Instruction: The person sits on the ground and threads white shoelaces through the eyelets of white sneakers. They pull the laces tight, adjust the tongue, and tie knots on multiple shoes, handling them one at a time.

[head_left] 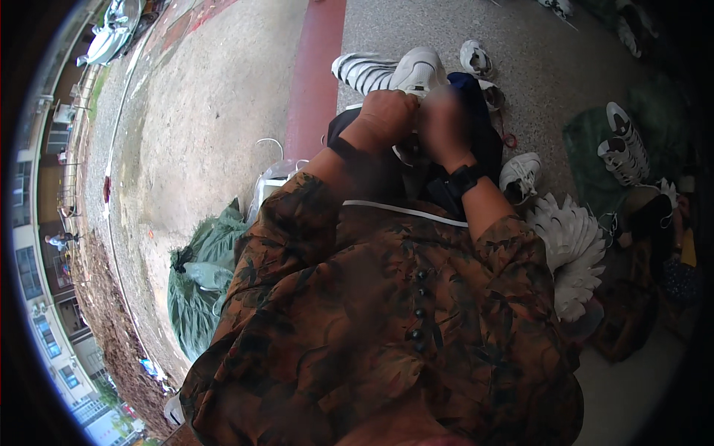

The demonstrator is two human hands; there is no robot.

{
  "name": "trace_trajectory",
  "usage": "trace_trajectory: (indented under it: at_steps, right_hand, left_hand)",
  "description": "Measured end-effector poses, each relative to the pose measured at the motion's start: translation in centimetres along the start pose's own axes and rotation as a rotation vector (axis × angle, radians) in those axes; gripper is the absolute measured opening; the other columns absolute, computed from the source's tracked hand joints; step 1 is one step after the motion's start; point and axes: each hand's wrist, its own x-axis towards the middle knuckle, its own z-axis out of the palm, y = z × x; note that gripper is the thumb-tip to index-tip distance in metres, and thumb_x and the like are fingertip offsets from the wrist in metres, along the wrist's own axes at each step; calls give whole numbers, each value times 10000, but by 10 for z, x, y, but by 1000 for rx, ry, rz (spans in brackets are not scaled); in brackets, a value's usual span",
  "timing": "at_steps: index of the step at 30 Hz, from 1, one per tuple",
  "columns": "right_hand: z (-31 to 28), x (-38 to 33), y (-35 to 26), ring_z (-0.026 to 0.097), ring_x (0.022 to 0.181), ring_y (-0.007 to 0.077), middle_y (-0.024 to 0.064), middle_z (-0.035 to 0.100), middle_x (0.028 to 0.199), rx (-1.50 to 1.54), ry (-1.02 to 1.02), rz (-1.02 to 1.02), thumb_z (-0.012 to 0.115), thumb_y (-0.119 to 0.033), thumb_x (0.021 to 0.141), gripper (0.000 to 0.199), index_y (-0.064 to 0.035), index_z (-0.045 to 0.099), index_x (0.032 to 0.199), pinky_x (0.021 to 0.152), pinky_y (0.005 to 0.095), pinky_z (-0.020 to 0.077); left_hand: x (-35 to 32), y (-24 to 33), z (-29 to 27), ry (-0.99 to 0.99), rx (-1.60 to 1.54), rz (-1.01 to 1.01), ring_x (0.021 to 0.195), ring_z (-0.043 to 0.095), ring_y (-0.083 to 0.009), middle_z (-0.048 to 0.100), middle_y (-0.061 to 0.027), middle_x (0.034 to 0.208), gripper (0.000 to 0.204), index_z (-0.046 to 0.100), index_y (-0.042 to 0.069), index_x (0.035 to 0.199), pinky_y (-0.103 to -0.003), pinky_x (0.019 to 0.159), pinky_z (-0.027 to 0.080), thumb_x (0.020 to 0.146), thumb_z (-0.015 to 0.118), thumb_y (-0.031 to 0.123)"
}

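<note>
Over my lap my two hands are close together. My left hand (390,117) is closed like a fist, and what its fingers hold, if anything, is hidden. A blur covers my right hand (445,128), so its fingers do not show; a black watch (465,178) sits on that wrist. Just beyond both hands is a white shoe (419,68), its lower end partly covered by them; I cannot tell whether they touch it. To its left lies a row of white shoe pieces (364,70), overlapping. Dark cloth (476,111) covers my legs.
Other white shoes (476,58) lie ahead, and one shoe (520,177) is beside my right leg. A fanned stack of white shoe pieces (569,249) lies at right, near another person's arm (677,227). At left are a green sack (204,275) and a clear plastic bag (271,182).
</note>
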Motion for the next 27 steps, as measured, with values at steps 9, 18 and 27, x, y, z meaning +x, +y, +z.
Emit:
trace_trajectory:
  at_steps: [9,18,27]
  right_hand:
    - [2,-2,1,568,736,313,131,551,719,0,51,37,622,-76,664,33,-80,608,693,623,417,472]
    - [-3,-2,1,574,777,319,126,559,748,61,4,59,622,-73,664,73,-88,618,736,665,429,477]
    - [-12,-2,-11,574,772,322,145,556,766,12,14,37,647,-134,690,100,-69,590,741,666,419,478]
  left_hand:
    - [15,-7,9,1,-86,-16,758,656,-253,658,-99,853,241,659,92,825,-363,647,525,797,551,307]
    - [17,-35,30,253,-178,299,698,640,-301,647,-135,753,151,646,52,739,-388,643,511,731,584,190]
    - [9,-33,28,248,-599,141,727,615,-349,619,-171,743,140,626,33,764,-403,660,495,787,549,148]
